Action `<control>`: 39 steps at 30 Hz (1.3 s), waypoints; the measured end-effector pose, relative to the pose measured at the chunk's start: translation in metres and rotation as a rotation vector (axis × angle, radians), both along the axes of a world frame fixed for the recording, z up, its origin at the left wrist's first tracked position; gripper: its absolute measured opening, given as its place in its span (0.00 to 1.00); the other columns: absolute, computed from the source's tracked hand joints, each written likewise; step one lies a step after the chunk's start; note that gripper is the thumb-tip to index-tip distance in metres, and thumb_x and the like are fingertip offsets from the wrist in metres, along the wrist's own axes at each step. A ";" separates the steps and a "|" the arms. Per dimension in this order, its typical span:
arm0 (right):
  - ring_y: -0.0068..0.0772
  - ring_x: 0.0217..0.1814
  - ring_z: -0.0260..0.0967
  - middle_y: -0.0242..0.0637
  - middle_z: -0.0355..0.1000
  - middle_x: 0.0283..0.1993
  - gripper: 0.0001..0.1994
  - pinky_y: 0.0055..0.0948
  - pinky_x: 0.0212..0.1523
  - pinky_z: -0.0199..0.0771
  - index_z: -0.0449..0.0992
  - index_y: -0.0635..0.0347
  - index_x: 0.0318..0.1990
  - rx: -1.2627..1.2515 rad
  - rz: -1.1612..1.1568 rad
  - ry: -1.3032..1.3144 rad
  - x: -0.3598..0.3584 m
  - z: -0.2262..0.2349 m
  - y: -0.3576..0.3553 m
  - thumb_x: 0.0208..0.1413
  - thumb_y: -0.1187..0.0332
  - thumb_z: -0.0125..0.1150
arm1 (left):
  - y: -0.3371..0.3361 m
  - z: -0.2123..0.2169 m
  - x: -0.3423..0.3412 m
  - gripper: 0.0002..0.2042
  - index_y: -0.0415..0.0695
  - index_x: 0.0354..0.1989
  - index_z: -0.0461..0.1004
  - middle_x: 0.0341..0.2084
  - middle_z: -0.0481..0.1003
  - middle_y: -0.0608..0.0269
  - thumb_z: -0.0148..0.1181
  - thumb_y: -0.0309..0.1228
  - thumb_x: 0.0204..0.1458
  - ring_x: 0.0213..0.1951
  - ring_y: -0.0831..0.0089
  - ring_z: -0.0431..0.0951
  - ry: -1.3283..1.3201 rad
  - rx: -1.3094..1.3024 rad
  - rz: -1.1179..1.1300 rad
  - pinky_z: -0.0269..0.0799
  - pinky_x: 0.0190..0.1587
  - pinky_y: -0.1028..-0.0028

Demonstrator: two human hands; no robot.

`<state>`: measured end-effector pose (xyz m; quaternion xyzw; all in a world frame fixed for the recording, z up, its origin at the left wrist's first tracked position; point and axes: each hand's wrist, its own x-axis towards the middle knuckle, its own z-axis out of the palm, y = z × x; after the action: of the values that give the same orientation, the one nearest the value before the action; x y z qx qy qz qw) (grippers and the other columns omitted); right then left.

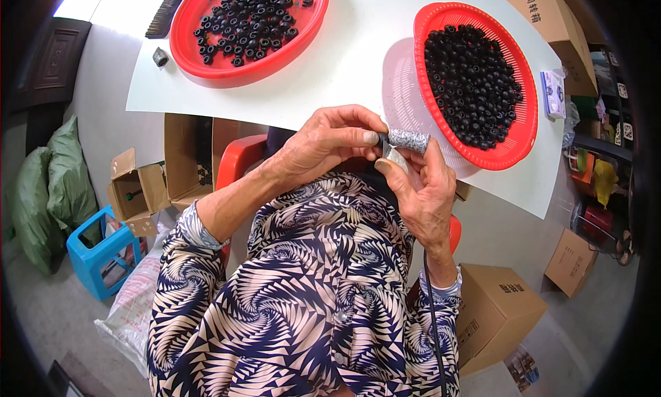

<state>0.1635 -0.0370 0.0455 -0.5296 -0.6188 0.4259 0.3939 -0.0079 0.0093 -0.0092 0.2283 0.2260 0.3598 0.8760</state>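
Observation:
My left hand (330, 141) is closed in a pinch, thumb against forefinger, on a small black ring-shaped part (382, 146). My right hand (428, 197) is closed round a short cylinder (409, 140) with a speckled grey, silvery surface, and its end meets the black part. Between the two thumbs a bit of whitish material shows, too small to make out. Both hands are held close together over my lap at the table's near edge. To their right on the table, a red basket (424, 73) holds many loose black parts like the one I pinch.
A red round tray (206, 72) with more black parts stands at the far left of the white table (351, 46). Beside it lie a brush (167, 13) and a small dark grey piece (160, 57). Cardboard boxes (499, 314), a blue stool (103, 252) and sacks stand around.

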 end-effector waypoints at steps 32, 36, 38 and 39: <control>0.38 0.37 0.77 0.49 0.76 0.34 0.13 0.28 0.36 0.75 0.66 0.72 0.37 -0.009 0.000 0.030 0.001 -0.004 0.001 0.50 0.73 0.62 | 0.004 -0.001 -0.002 0.09 0.36 0.40 0.74 0.30 0.74 0.63 0.59 0.23 0.49 0.32 0.77 0.73 0.054 0.052 -0.017 0.71 0.40 0.78; 0.38 0.37 0.77 0.49 0.76 0.34 0.13 0.28 0.36 0.75 0.66 0.72 0.37 -0.012 -0.003 0.022 0.003 -0.008 0.000 0.50 0.73 0.62 | 0.003 0.002 -0.002 0.09 0.35 0.39 0.74 0.33 0.73 0.61 0.58 0.22 0.49 0.32 0.76 0.73 0.071 0.066 0.002 0.71 0.40 0.78; 0.39 0.37 0.77 0.49 0.76 0.34 0.13 0.29 0.36 0.75 0.66 0.71 0.37 -0.021 -0.002 0.042 0.002 -0.008 0.000 0.50 0.72 0.62 | 0.002 0.003 -0.002 0.09 0.35 0.39 0.74 0.35 0.73 0.60 0.58 0.21 0.49 0.33 0.75 0.73 0.087 0.088 0.017 0.71 0.40 0.77; 0.39 0.37 0.77 0.49 0.76 0.34 0.13 0.29 0.36 0.75 0.66 0.71 0.37 -0.021 -0.002 0.042 0.002 -0.008 0.000 0.50 0.72 0.62 | 0.001 0.003 -0.002 0.08 0.34 0.38 0.74 0.36 0.72 0.60 0.58 0.20 0.49 0.33 0.75 0.73 0.104 0.111 0.033 0.71 0.40 0.77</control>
<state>0.1653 -0.0366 0.0379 -0.5252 -0.6053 0.4430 0.4018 -0.0100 0.0108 -0.0058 0.2910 0.2549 0.3740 0.8429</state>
